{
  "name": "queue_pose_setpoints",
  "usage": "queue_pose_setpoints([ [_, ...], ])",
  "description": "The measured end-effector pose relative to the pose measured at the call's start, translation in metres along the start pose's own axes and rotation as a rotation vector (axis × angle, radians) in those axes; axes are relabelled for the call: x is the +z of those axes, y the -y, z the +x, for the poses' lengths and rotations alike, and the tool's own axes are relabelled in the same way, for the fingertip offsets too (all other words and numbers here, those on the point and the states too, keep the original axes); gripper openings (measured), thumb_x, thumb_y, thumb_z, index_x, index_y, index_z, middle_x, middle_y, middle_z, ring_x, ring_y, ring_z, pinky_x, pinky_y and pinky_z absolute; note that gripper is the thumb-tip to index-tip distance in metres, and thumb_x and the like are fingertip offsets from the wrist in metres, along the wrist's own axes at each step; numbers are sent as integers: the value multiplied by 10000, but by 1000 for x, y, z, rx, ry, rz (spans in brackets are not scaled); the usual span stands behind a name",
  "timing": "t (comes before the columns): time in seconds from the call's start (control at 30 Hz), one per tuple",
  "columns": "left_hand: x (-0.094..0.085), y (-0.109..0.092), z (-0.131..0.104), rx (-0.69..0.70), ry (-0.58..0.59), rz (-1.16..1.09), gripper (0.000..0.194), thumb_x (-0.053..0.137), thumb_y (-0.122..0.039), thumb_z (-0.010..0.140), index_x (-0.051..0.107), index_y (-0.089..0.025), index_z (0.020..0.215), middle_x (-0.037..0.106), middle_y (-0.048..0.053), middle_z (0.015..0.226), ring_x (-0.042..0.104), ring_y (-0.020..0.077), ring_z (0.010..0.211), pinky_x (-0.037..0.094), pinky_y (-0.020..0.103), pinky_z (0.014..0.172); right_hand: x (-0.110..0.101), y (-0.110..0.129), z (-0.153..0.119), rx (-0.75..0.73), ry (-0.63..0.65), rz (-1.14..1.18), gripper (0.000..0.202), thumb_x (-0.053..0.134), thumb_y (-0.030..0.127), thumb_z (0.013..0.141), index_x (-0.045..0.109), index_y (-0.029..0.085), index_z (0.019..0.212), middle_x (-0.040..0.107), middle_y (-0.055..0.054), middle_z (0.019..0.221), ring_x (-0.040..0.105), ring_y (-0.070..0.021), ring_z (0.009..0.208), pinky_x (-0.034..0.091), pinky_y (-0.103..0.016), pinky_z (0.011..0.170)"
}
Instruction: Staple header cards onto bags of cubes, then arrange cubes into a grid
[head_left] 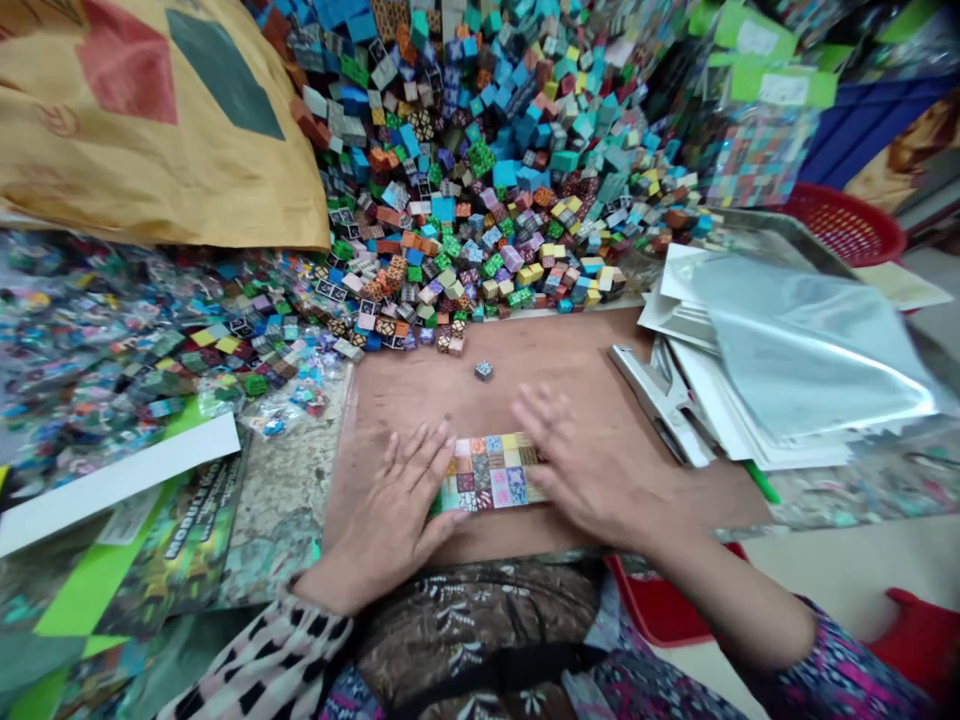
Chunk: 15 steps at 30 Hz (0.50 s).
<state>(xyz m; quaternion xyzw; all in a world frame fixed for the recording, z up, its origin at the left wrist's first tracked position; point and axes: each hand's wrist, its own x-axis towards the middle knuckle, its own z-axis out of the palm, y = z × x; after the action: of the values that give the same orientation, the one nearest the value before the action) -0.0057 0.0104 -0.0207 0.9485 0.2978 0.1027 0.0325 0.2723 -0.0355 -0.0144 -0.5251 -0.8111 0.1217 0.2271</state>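
On a brown board (435,385) in front of me lies a flat block of small patterned cubes (491,475), set in rows. My left hand (412,490) rests over its left end, fingers stretched out and thumb along the near edge. Over the right end is my right hand (574,465), fingers spread and a little blurred by motion. Both ends of the block are partly hidden under the hands. A single dark patterned cube (484,370) sits on the board beyond the block.
A big heap of coloured cubes (450,200) covers the back, beside a yellow-brown sack (187,150). To the right are a stapler (664,405), clear plastic sheets (810,340) and a red basket (847,225). Printed green-black packaging (172,540) and a white strip (120,485) lie left.
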Motion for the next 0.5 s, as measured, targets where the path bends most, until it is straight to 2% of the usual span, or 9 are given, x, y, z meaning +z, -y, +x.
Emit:
queue_pose_setpoints([
  [0.03,-3,-3,-4,-8,-46,-23,684,460,-385,983,159,-162,1556,409,146,1539,284,269,1473,234,517,1204,-9,-2,-7,77,-81,52,600,326,408,1024,141,250,1572,210,-86,1627,164,-252,1505,267,-520,1189],
  [0.1,-6,-7,-13,-25,-117,-72,635,474,-237,973,204,-224,1548,484,112,1486,332,244,1453,266,505,1202,-19,-4,-26,195,-195,108,555,353,314,1023,200,278,1556,337,-80,1581,316,-224,1456,352,-484,1157],
  [0.17,-5,-10,-24,-65,-139,-115,643,479,-171,958,226,-273,1540,530,90,1444,387,233,1423,285,511,1200,-16,-4,-48,219,-243,108,487,416,243,1000,369,271,1484,522,-98,1438,493,-226,1328,449,-461,1080],
  [0.23,0,-11,-33,-149,-143,-153,645,472,-181,963,214,-298,1543,534,87,1441,439,237,1389,322,522,1185,-4,0,-67,191,-254,108,403,462,186,969,507,244,1366,628,-108,1247,588,-228,1175,521,-430,974],
  [0.37,13,-13,-44,-370,-159,-221,609,430,-285,992,189,-320,1549,476,88,1498,481,257,1357,429,521,1118,19,13,-84,200,-281,113,314,471,96,927,606,207,1189,608,-97,1020,592,-210,985,544,-373,826],
  [0.5,20,-15,-47,-457,-157,-262,586,390,-337,1005,186,-283,1552,438,99,1528,452,262,1380,445,510,1108,22,18,-76,164,-268,58,292,463,52,897,638,174,1096,571,-100,978,552,-215,949,521,-369,792],
])
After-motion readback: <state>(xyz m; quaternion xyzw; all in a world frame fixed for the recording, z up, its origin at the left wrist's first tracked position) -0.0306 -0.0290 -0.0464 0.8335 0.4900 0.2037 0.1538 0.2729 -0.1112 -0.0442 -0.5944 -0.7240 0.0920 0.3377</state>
